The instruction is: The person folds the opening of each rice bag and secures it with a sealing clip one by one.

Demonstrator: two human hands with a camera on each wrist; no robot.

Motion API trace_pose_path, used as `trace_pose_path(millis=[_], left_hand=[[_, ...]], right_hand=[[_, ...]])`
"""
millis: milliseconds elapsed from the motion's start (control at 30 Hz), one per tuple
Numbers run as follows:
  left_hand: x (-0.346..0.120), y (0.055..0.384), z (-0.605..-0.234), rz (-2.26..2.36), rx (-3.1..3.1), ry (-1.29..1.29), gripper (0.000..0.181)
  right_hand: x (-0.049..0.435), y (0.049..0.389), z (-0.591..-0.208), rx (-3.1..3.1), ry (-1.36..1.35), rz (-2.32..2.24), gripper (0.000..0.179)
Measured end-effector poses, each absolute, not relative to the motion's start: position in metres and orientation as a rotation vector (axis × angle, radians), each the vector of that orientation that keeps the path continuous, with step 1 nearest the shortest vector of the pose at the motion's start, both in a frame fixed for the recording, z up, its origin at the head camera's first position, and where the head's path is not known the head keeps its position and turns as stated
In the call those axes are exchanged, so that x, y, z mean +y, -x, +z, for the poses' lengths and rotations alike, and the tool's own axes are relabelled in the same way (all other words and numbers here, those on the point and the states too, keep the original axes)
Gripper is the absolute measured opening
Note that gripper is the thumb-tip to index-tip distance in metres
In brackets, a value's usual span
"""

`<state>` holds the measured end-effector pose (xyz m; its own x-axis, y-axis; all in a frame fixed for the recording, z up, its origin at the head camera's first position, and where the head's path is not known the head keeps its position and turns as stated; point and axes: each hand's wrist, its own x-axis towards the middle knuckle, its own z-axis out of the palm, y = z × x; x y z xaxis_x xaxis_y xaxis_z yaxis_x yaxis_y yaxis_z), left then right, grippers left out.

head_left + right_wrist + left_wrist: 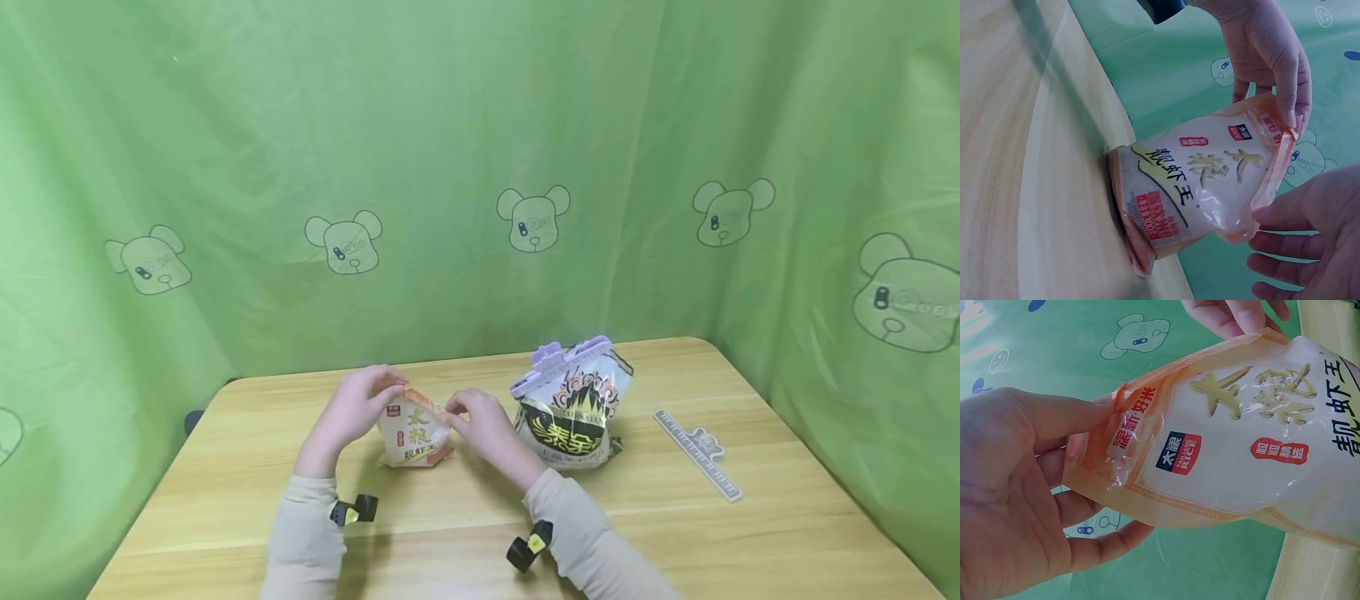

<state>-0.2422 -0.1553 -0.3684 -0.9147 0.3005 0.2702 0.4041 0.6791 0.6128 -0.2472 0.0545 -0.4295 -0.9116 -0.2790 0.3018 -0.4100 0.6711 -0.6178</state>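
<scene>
A white and orange rice bag [415, 429] stands upright on the table, its orange top edge between my two hands. My left hand [1029, 469] pinches one top corner, thumb on the printed front and fingers behind. At the opposite corner my right hand [1310, 231] grips the edge between thumb and fingers. The top strip looks folded over in the right wrist view. Just right of my right hand stands a second bag, black and white [573, 417], with a purple sealing clip [561, 365] across its top.
A pale, clear-looking sealing clip [699, 454] lies on the right part of the wooden table [450, 542]. Green curtains [450, 125] printed with bear heads hang behind the table and along its sides.
</scene>
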Motion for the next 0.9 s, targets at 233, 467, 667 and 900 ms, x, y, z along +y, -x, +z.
trace_pose_path(millis=[233,467,667,900], left_hand=[[-0.156,0.242,-0.369,-1.061,-2.738,0.59,0.018],[-0.157,0.243,-0.37,-1.097,-2.744,0.577,0.016],[-0.158,0.243,-0.369,-1.121,-2.736,0.556,0.014],[-0.157,0.243,-0.369,-1.136,-2.727,0.559,0.013]], right_hand=[[0.055,0.241,-0.419,-2.645,-0.604,1.051,0.012],[0.055,0.232,-0.404,-2.598,-0.649,1.056,0.018],[0.055,0.222,-0.388,-2.591,-0.653,1.056,0.023],[0.062,0.21,-0.371,-2.521,-0.654,1.126,0.028]])
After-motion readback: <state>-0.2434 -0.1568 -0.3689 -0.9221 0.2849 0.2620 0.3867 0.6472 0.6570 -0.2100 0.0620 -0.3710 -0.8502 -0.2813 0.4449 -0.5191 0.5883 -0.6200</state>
